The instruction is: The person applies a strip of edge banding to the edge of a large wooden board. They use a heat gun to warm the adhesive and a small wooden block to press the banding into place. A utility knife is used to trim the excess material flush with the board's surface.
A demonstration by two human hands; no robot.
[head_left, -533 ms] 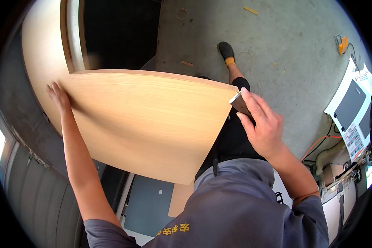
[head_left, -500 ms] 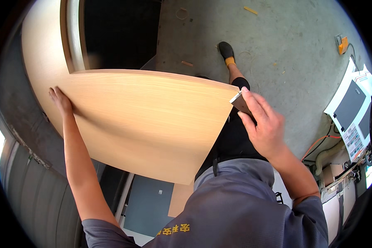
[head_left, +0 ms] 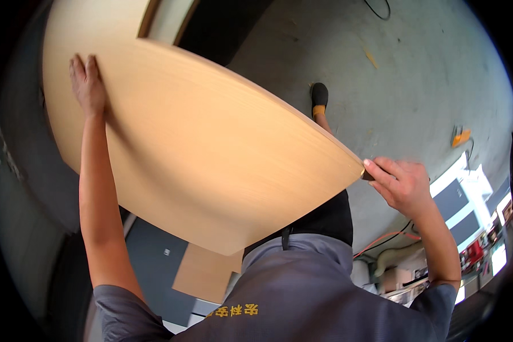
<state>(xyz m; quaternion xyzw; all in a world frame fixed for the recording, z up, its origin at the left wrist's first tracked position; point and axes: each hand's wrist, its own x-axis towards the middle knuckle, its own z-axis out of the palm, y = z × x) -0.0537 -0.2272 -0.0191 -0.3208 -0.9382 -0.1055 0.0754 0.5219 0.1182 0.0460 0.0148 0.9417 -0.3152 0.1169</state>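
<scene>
A large light wood-grain panel [head_left: 211, 154] with a rectangular cut-out at its far side slants in front of my body. My left hand [head_left: 89, 88] lies on the panel's face near its left side, fingers stretched out. At the panel's right-hand corner, my right hand [head_left: 402, 182] is closed on a small dark flat hand tool [head_left: 368, 175]. The tool touches or nearly touches the panel's edge there; most of it is hidden behind my fingers.
My foot in a black shoe [head_left: 320, 98] stands on the grey floor [head_left: 427, 74] beyond the panel. An orange device [head_left: 461, 137] with a cable lies at right, near a white-and-grey machine [head_left: 459, 196]. Grey and tan boards [head_left: 208, 273] are below the panel.
The panel has turned clockwise in view, its right corner now lower and farther right. My right hand has shifted right and down with the tool; the left hand stays on the panel.
</scene>
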